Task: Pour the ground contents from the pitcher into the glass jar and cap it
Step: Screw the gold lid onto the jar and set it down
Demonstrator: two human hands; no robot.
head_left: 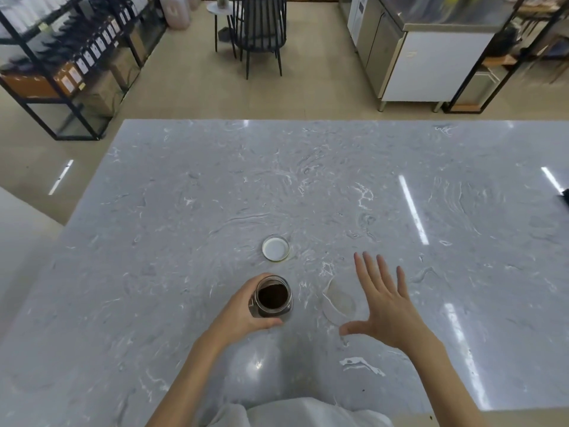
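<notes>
Left grip [246, 309] wraps the uncapped glass jar [273, 298] of dark grounds, steadying it on the worktop [184, 211]; right grip [381, 306] hovers empty, fingers spread, above the clear pitcher [340, 300], lid [275, 249] just beyond the jar.

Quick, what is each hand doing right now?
Left hand: closed around the glass jar of dark grounds.
Right hand: open, fingers spread, holding nothing.

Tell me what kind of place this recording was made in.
Probably a coffee shop's back room or a small roastery. Black metal shelving holds rows of labelled dark bags, a stainless steel under-counter unit stands across the floor, and the left hand holds a glass jar of dark grounds on a marble-look counter.
</notes>
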